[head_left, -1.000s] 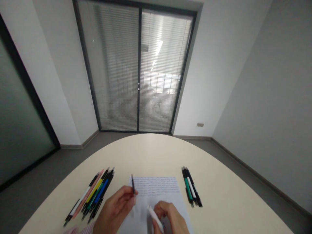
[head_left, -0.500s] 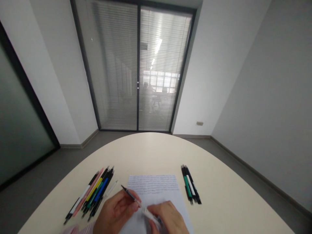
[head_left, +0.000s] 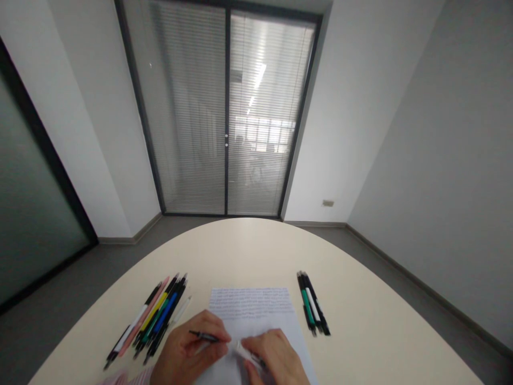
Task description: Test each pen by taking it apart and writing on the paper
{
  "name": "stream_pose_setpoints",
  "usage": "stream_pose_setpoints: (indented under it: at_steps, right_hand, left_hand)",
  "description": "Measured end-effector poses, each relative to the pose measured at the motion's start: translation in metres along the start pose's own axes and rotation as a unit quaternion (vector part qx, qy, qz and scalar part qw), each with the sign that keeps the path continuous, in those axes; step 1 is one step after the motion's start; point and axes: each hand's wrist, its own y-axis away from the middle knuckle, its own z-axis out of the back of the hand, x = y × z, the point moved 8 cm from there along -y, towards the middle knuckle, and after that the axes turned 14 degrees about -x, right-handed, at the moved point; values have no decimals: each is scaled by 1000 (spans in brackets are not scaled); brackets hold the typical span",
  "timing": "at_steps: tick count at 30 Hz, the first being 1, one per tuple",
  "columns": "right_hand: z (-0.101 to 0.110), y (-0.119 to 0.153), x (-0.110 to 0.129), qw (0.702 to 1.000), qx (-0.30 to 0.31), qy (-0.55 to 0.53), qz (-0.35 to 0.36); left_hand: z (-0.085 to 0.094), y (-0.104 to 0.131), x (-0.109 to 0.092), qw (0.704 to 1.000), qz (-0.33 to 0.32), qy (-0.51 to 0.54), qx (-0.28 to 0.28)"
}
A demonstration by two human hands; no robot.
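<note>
My left hand [head_left: 194, 347], closed in a pinch, grips a thin dark pen refill [head_left: 204, 336] that points to the left; part of it is hidden by the fingers. Just to its right, my right hand [head_left: 276, 353] is shut on a white pen barrel [head_left: 246, 353], largely covered by thumb and fingers. A small gap separates the two hands. Both are over the lower part of a sheet of paper [head_left: 256, 310] with lines of handwriting across its top.
Several pens [head_left: 152, 321] in black, white, pink, yellow, green and blue lie side by side on the left, beside a slim clear-white piece [head_left: 182, 310]. More pens [head_left: 312, 305] rest right of the paper. The round cream table [head_left: 248, 251] faces a glass door [head_left: 224, 117] with blinds.
My left hand has drawn slightly left, and the refill has come apart from the white barrel and tilted flatter. My right hand has stayed nearly in place.
</note>
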Motion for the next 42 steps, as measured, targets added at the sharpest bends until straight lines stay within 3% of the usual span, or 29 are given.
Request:
stream_pose_setpoints:
  at_steps: [7,13,20,23,27,30,34,37,39,42]
  right_hand:
    - [-5,2,3,998,37,-33,26]
    - [-3,10,-11,998,41,-9,-56]
    - [-6,7,-1,999,31,-22,21]
    - [-3,5,-3,999,26,-25,-2]
    - [-2,7,-10,997,42,-20,-65]
    - [-1,9,-13,995,50,-29,-84]
    - [-1,10,-13,994,43,-52,-85]
    - [0,9,-14,994,29,-56,-86]
    - [1,8,-13,995,25,-49,-84]
    - [2,6,-11,995,26,-44,-84]
  left_hand:
    - [-10,10,5,999,21,-16,22]
    - [3,9,18,993,100,29,-55]
    - [4,3,11,994,99,-31,-36]
    - [3,5,8,996,62,-53,-25]
    - [8,3,-8,992,-47,-112,-38]
    - [17,-6,-20,940,-150,-299,-69]
    - [18,-13,-22,812,-298,-500,-39]
    - [22,-15,-4,722,-309,-618,-22]
    - [27,-17,8,706,-276,-652,-19]
    - [31,-16,17,724,-248,-644,-13]
